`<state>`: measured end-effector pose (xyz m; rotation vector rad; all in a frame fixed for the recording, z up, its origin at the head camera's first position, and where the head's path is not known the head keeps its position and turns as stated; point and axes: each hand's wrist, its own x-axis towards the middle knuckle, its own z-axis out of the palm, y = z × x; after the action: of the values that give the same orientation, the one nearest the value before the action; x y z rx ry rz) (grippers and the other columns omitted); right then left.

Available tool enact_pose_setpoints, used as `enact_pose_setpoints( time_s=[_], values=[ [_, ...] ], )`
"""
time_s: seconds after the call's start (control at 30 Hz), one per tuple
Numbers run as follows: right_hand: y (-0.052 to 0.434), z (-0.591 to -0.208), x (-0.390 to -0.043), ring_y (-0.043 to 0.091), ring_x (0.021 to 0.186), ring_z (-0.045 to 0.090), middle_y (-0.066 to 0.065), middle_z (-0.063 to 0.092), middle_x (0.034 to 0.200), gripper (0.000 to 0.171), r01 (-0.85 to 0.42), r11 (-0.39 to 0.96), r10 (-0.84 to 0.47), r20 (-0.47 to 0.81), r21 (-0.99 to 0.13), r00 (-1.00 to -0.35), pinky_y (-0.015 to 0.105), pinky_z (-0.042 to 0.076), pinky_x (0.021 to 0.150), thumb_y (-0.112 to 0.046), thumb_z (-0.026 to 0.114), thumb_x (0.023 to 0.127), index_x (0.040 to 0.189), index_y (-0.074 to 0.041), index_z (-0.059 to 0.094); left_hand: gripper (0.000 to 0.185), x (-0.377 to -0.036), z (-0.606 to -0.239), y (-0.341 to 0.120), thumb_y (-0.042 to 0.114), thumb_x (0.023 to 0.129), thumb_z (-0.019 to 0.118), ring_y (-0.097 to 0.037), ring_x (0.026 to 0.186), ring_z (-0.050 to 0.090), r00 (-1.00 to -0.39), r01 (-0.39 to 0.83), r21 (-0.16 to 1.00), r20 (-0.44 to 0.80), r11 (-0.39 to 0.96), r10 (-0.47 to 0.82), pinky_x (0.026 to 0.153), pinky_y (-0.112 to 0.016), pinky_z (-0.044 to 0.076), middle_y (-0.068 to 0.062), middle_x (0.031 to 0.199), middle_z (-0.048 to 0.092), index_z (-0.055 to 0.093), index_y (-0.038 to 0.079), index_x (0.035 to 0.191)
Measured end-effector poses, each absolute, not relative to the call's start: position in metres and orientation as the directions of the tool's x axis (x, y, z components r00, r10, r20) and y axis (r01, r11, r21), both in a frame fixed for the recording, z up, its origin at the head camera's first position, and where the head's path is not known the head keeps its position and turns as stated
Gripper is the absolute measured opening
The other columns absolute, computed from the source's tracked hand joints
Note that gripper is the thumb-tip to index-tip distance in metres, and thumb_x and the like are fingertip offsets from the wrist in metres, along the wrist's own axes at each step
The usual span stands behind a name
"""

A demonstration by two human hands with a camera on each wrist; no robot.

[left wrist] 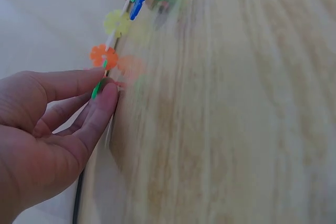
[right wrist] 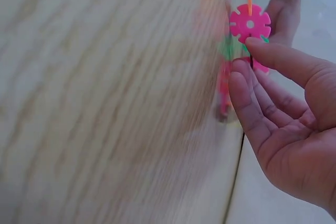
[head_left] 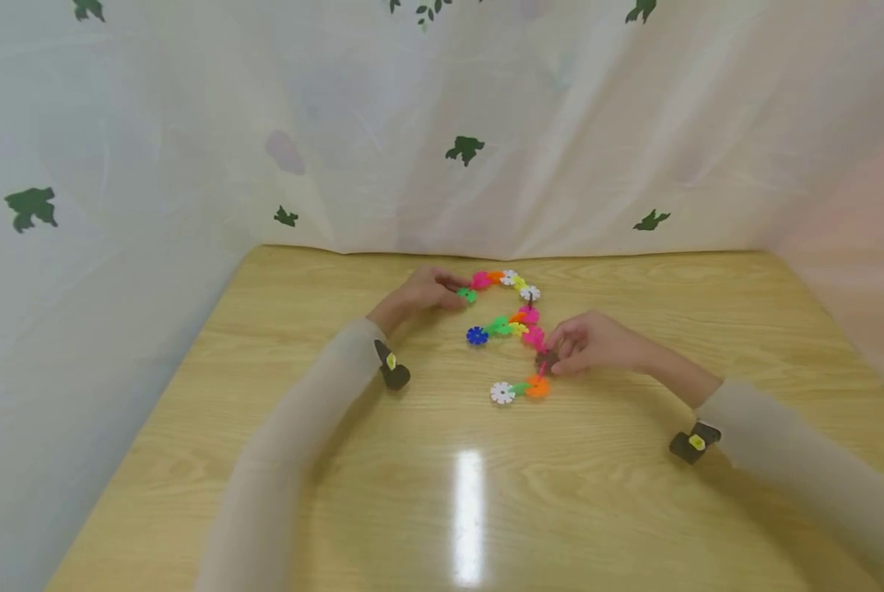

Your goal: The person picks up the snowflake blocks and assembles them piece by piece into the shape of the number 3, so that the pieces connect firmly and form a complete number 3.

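Slotted plastic snowflake discs in many colours are joined into a chain shaped like a 3 on the table. At its upper left end, my left hand (head_left: 425, 289) pinches a green disc (head_left: 467, 294) between thumb and fingers. My right hand (head_left: 593, 341) pinches a dark brown disc (head_left: 546, 360) low on the chain's right side, above an orange disc (head_left: 537, 387). A blue disc (head_left: 477, 335) ends the middle arm, and a white disc (head_left: 502, 393) ends the bottom one. In the right wrist view, a pink disc (right wrist: 250, 23) stands just beyond my right fingertips; the fingers mostly hide the brown one.
The wooden table (head_left: 382, 493) has a glossy top with a bright light reflection near the front. A pale curtain (head_left: 367, 164) with dark green leaf-like shapes hangs behind its back edge and along the sides.
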<state>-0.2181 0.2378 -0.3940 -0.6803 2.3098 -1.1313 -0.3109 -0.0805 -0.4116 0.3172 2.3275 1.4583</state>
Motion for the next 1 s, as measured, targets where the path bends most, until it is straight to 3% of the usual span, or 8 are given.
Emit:
enact_pose_setpoints(
  time_s=[0.2, 0.47, 1.0],
  values=[
    [0.232, -0.398, -0.211, 0.012, 0.062, 0.063, 0.012, 0.073, 0.081, 0.029, -0.258, 0.529, -0.609, -0.150, -0.808, -0.778, 0.023, 0.054, 0.056, -0.006, 0.081, 0.083, 0.105, 0.007, 0.068, 0.043, -0.319, -0.411, -0.078, 0.003, 0.087, 0.076, -0.026, 0.119, 0.062, -0.899, -0.013, 0.900, -0.201, 0.436, 0.390, 0.104, -0.032, 0.051, -0.018, 0.133, 0.067, 0.067, 0.002, 0.130],
    [0.229, -0.396, -0.206, 0.019, 0.065, 0.067, 0.009, 0.071, 0.080, 0.028, -0.239, 0.550, -0.588, -0.168, -0.800, -0.791, 0.029, 0.060, 0.059, -0.006, 0.081, 0.084, 0.106, 0.006, 0.068, 0.045, -0.321, -0.413, -0.078, 0.000, 0.086, 0.077, -0.027, 0.123, 0.060, -0.900, -0.029, 0.917, -0.197, 0.398, 0.389, 0.104, -0.032, 0.052, -0.018, 0.134, 0.066, 0.067, 0.001, 0.130],
    [0.226, -0.397, -0.204, 0.020, 0.064, 0.066, 0.009, 0.070, 0.078, 0.029, -0.243, 0.563, -0.576, -0.164, -0.790, -0.801, 0.028, 0.059, 0.058, -0.008, 0.082, 0.084, 0.106, 0.005, 0.068, 0.044, -0.318, -0.413, -0.076, -0.002, 0.087, 0.076, -0.030, 0.123, 0.060, -0.909, -0.029, 0.920, -0.187, 0.390, 0.373, 0.103, -0.034, 0.054, -0.020, 0.133, 0.065, 0.067, 0.000, 0.130]
  ],
)
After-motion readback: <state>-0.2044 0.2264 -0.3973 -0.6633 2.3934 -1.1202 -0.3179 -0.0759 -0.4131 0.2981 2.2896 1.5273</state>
